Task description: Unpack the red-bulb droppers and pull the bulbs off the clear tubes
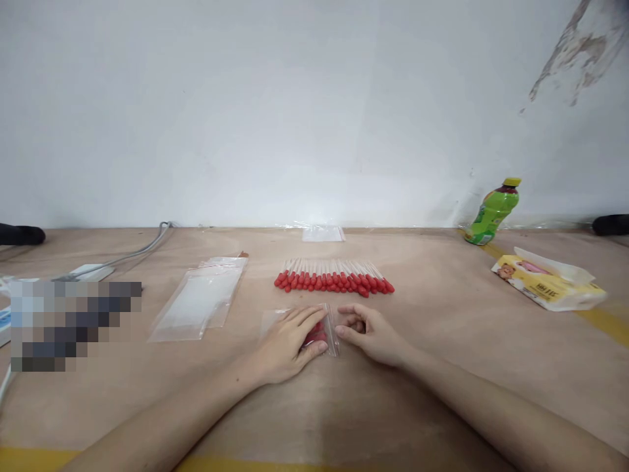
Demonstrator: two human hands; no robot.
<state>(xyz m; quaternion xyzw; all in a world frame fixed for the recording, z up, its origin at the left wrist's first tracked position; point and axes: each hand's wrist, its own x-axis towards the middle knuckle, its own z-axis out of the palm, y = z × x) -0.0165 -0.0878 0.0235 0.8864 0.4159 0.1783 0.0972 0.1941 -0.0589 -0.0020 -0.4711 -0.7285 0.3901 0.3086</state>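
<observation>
A small clear zip bag (333,337) with something red inside lies flat on the table in front of me. My left hand (289,344) rests palm down across it with the fingers stretched out, hiding much of the bag. Just right of the zip edge is my right hand (368,333), its fingers loosely curved and the thumb apart from them; I see nothing held in it. Beyond both hands, a row of white sticks with red tips (334,280) lies side by side, red ends toward me.
Flat clear bags (199,298) lie to the left, and another small bag (323,233) by the wall. At right are a green bottle (491,213) and a yellow tissue pack (548,285). A grey cable (140,251) and a blurred-out object (69,324) are far left.
</observation>
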